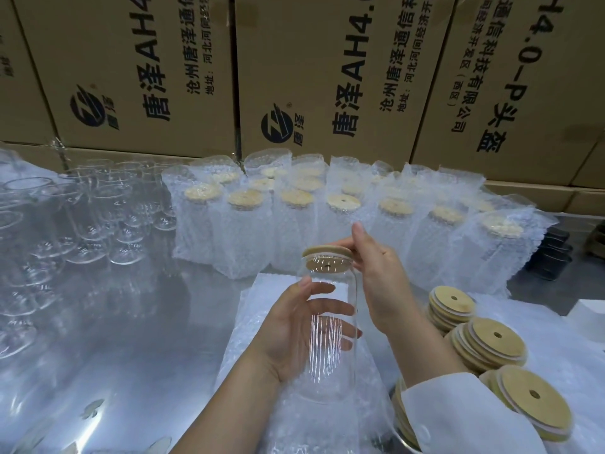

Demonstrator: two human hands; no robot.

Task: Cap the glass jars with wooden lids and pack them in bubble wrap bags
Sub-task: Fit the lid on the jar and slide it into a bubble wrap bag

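Note:
My left hand grips a clear glass jar around its side, holding it above a stack of flat bubble wrap bags. My right hand pinches a round wooden lid with a centre hole, which sits on the jar's mouth. Several stacks of wooden lids lie at the lower right. Uncapped glass jars stand at the left. Several capped jars in bubble wrap bags stand in rows behind.
Large printed cardboard boxes form a wall behind the shiny metal table. A dark crate sits past the table's right edge. A white sheet lies at the far right.

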